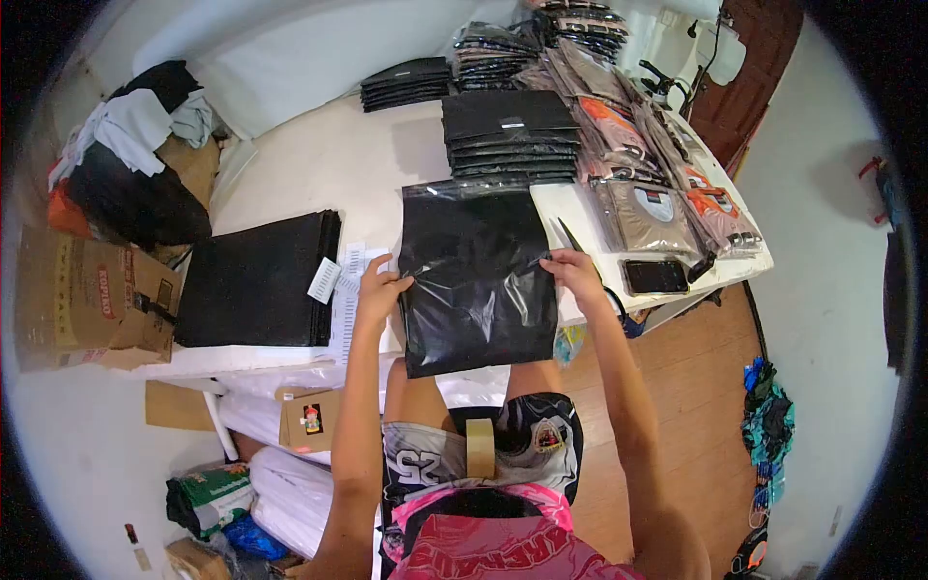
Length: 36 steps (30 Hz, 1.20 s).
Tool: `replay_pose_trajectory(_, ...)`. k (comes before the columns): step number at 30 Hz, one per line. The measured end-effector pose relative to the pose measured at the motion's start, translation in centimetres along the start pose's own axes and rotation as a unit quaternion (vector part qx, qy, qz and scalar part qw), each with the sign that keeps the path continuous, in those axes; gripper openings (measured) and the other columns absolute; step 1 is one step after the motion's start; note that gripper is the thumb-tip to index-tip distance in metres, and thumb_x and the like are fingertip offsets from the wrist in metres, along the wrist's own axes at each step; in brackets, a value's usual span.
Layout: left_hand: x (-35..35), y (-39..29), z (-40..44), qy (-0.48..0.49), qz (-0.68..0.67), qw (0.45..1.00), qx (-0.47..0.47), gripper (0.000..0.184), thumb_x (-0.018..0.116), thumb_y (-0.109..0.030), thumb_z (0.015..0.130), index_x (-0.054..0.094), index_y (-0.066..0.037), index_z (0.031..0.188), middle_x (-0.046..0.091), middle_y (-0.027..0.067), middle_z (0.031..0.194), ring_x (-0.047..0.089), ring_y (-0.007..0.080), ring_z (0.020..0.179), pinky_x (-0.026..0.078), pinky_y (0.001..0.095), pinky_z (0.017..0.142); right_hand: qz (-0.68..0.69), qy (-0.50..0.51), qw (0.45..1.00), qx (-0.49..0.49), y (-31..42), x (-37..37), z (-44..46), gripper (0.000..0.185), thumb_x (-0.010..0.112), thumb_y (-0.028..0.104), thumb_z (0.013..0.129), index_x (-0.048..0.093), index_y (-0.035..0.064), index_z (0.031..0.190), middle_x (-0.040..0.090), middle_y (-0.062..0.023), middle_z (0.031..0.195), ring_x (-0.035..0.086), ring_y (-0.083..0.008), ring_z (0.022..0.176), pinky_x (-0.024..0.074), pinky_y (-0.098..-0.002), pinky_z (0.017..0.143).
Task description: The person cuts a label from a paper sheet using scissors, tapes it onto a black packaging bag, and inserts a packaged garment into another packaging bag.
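A flat black item in a shiny clear plastic bag (476,280) is held out over the table's front edge and my lap. My left hand (381,287) pinches its left edge, thumb on top. On the opposite side, my right hand (577,277) grips the right edge between thumb and fingers. The bag's clear end lies away from me, near a stack of similar black packs (507,135). Left of my left hand are sheets of white labels (348,285) and a pile of flat black pieces (253,280) with a label strip (325,279) on it.
Beside my right hand lie scissors (615,302) and a dark phone (656,277). Bagged beige and orange packs (650,215) cover the table's right side. A cardboard box (97,298) stands at the left. A tape roll (479,449) rests in my lap.
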<state>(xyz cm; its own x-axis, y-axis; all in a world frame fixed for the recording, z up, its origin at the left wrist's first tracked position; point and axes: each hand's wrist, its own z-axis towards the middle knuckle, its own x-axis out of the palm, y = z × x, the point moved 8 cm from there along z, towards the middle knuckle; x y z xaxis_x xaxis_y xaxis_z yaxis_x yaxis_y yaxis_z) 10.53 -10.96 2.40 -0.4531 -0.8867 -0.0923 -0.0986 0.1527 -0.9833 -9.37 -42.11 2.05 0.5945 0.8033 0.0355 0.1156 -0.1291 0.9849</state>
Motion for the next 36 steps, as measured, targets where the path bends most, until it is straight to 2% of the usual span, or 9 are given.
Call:
replay_pose_trajectory(8,0.5,-4.4,1.1,0.033,-0.062,0.997,0.043,0.049,0.073,-0.001,0.078,0.054,-0.006,0.123,0.066,0.0031,0.083,0.060,0.0123,0.077,0.046,0.0280,0.069,0.036,0.001,0.997,-0.070,5.1,0.0,2.0,0.019,0.076,0.014,0.079,0.068,0.0034,0.093,0.066,-0.0002,0.076,0.061,-0.0111,0.071,0.0462,-0.0256,0.066)
replay_pose_trajectory(10,-0.3,-5.7,1.6,-0.141,0.160,0.962,0.171,0.041,0.071,0.000,0.077,0.057,-0.002,0.115,0.064,0.0090,0.084,0.061,0.0216,0.077,0.047,0.0336,0.072,-0.243,-0.185,0.924,-0.231,6.9,-1.1,2.2,0.026,0.073,0.014,0.079,0.066,-0.0012,0.099,0.068,-0.0106,0.084,0.065,-0.0244,0.079,0.0500,-0.0329,0.075)
replay_pose_trajectory(11,1.0,-7.4,0.1,-0.221,0.307,0.877,0.297,0.036,0.069,-0.005,0.078,0.059,0.000,0.112,0.065,0.0164,0.096,0.061,0.0333,0.092,0.047,0.0413,0.084,-0.311,-0.252,0.864,-0.305,8.2,0.1,0.3,0.033,0.070,0.012,0.079,0.062,-0.0028,0.108,0.065,-0.0202,0.102,0.064,-0.0368,0.091,0.0498,-0.0396,0.085)
replay_pose_trajectory(14,8.1,-9.0,-3.8,-0.109,0.322,0.831,0.441,0.028,0.064,-0.008,0.082,0.063,0.000,0.108,0.060,0.0212,0.116,0.055,0.0394,0.110,0.044,0.0446,0.095,-0.411,-0.162,0.788,-0.429,9.5,7.2,-3.6,0.035,0.065,0.010,0.081,0.059,0.0010,0.114,0.057,-0.0214,0.123,0.054,-0.0381,0.113,0.0416,-0.0458,0.098)
replay_pose_trajectory(17,13.1,-3.4,-5.1,0.026,0.464,0.775,0.428,0.041,0.058,-0.020,0.089,0.056,-0.007,0.128,0.043,0.0199,0.142,0.036,0.0373,0.134,0.028,0.0538,0.109,-0.510,-0.016,0.758,-0.407,3.6,12.6,-5.5,0.043,0.057,0.024,0.089,0.054,0.0035,0.127,0.048,-0.0215,0.137,0.040,-0.0381,0.131,0.0281,-0.0504,0.110)
replay_pose_trajectory(23,10.9,-2.5,-4.7,-0.001,0.457,0.823,0.337,0.057,0.053,-0.042,0.093,0.045,-0.013,0.142,0.035,0.0182,0.149,0.030,0.0369,0.139,0.021,0.0538,0.112,-0.542,-0.042,0.773,-0.329,1.3,10.6,-4.7,0.056,0.046,0.039,0.095,0.044,0.0079,0.141,0.039,-0.0222,0.146,0.034,-0.0376,0.136,0.0229,-0.0498,0.113)
replay_pose_trajectory(29,12.9,-4.4,-5.7,-0.033,0.575,0.749,0.328,0.053,0.049,-0.025,0.092,0.043,-0.003,0.140,0.034,0.0216,0.149,0.030,0.0372,0.139,0.020,0.0547,0.113,-0.587,-0.067,0.747,-0.305,1.9,11.3,-4.5,0.053,0.049,0.031,0.093,0.045,0.0040,0.138,0.040,-0.0207,0.145,0.034,-0.0371,0.137,0.0229,-0.0502,0.113)
replay_pose_trajectory(32,14.8,-3.2,-5.7,0.034,0.459,0.818,0.344,0.053,0.046,-0.019,0.093,0.039,0.000,0.141,0.035,0.0203,0.149,0.031,0.0370,0.138,0.022,0.0523,0.113,-0.550,0.030,0.752,-0.362,1.8,12.5,-4.7,0.052,0.048,0.022,0.091,0.043,0.0028,0.139,0.040,-0.0164,0.146,0.033,-0.0369,0.137,0.0230,-0.0506,0.113)
replay_pose_trajectory(36,14.4,-2.5,-5.8,0.007,0.490,0.811,0.320,0.052,0.044,-0.021,0.094,0.039,-0.001,0.142,0.035,0.0192,0.149,0.031,0.0369,0.138,0.022,0.0525,0.113,-0.551,0.028,0.757,-0.349,2.1,12.3,-5.0,0.051,0.046,0.022,0.092,0.043,0.0030,0.139,0.039,-0.0166,0.147,0.032,-0.0364,0.138,0.0219,-0.0504,0.114)
